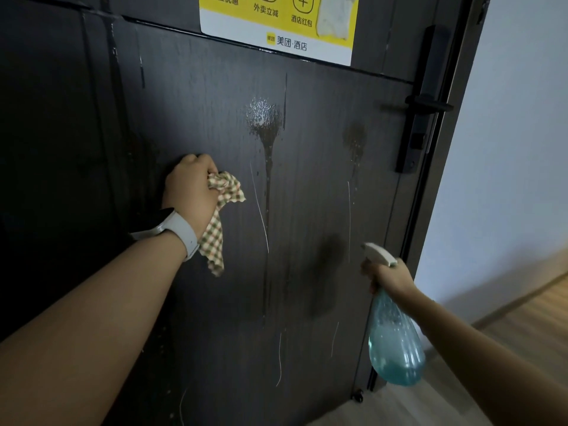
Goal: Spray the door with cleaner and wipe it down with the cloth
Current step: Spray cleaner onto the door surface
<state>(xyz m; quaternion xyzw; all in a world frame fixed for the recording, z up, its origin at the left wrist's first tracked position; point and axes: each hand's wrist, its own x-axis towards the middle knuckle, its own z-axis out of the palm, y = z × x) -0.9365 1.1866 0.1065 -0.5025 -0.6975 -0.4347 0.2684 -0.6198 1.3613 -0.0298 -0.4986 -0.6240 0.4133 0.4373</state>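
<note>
Left hand (189, 186) clutches cloth (219, 216) against dark door (307, 210); right hand (392, 279) grips spray bottle (395, 339) low by door edge. Foam patch (262, 115) and drips unwiped; wiping seemingly just starting.

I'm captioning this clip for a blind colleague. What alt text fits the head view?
A person's left hand presses a checked cloth against a dark door, beside a foamy spray patch that drips downward. The right hand holds a blue spray bottle lower down, near the door's edge.
</note>
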